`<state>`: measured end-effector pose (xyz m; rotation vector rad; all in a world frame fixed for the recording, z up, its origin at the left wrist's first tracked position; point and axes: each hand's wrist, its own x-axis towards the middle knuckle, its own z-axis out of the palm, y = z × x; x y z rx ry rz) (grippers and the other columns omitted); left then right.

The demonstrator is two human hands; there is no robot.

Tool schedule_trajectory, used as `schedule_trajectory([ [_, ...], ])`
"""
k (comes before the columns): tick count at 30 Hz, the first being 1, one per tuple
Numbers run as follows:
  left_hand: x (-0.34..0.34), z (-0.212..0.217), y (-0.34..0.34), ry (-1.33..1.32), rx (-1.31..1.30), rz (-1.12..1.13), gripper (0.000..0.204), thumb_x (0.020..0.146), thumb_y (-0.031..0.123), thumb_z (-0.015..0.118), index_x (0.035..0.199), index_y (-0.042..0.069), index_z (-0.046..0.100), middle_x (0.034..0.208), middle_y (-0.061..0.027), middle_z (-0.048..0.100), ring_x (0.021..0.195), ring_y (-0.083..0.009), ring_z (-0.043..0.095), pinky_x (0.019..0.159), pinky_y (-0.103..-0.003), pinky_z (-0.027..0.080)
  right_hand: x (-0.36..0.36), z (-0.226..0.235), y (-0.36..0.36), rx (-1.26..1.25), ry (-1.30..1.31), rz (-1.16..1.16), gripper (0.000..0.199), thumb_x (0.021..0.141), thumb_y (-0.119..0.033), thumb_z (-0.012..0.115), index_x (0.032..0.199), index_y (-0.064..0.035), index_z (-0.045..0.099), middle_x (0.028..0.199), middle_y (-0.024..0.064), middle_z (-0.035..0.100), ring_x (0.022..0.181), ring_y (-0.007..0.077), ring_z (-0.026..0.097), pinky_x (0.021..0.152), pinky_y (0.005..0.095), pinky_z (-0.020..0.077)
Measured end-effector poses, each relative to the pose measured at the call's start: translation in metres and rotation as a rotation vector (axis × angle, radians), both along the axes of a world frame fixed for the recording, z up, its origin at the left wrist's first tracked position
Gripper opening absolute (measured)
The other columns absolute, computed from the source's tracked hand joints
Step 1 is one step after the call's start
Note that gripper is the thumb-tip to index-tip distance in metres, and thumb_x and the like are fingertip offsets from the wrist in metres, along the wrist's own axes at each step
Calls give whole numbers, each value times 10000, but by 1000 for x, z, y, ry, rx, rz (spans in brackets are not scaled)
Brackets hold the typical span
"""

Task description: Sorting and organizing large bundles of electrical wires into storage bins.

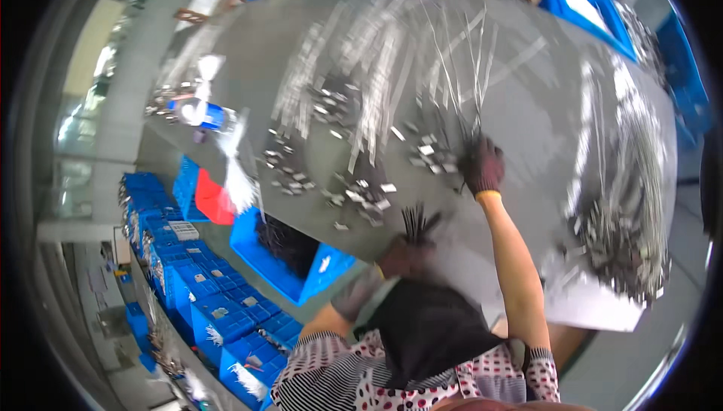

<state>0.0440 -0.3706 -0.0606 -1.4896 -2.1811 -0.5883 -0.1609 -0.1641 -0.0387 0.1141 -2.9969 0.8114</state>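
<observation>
My right hand (483, 168), in a dark glove with a yellow cuff, is closed at the near end of a few long thin wires (476, 83) that fan out over the grey table. Close to the table's front edge, my left hand (407, 259), also in a dark glove and smeared by motion, is closed around a bundle of short black strips (416, 223) that stick up from it. Left of my right hand lies a cluster of wires with dark ends and small pale tags (432, 153). Further left are more tagged bunches (365, 196).
A thick heap of long tagged wires (625, 253) covers the table's right side. At the left lie a bottle with a blue label (207, 115) and white ties (238, 181). A blue bin (263, 271) with dark contents stands by the front edge, stacked blue crates (215, 290) beyond.
</observation>
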Motion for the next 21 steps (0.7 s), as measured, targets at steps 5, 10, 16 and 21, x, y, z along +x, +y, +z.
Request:
schedule_trajectory([
  [5,16,118,46,-1515,154,475,422,805,444,712,951,48,722,789,-113,684,718,-192,633,707,-361,506,-7,26,-3,-88,-43,190,581,767,-287,716,1272,-71,527,1183,132,605,1041,351,588,871,463,480],
  [10,-7,150,52,-1815,-477,299,526,778,522,682,986,40,725,830,-139,709,762,-248,665,742,-417,508,47,39,58,-419,-35,10,433,872,-170,679,1267,-29,577,1236,178,623,1020,307,660,863,371,528],
  [16,-5,127,69,-1706,-490,132,472,777,483,693,959,49,734,844,-130,721,743,-237,676,723,-410,511,165,22,209,-225,425,-526,393,939,-133,628,1308,-23,549,1273,140,613,1110,243,620,868,340,533],
  [21,7,122,82,-1714,-450,123,487,808,452,668,1050,30,699,870,-150,720,805,-271,678,768,-409,513,231,-22,286,234,214,-822,510,968,-393,537,1319,-22,537,1323,187,571,1162,373,575,978,446,456],
])
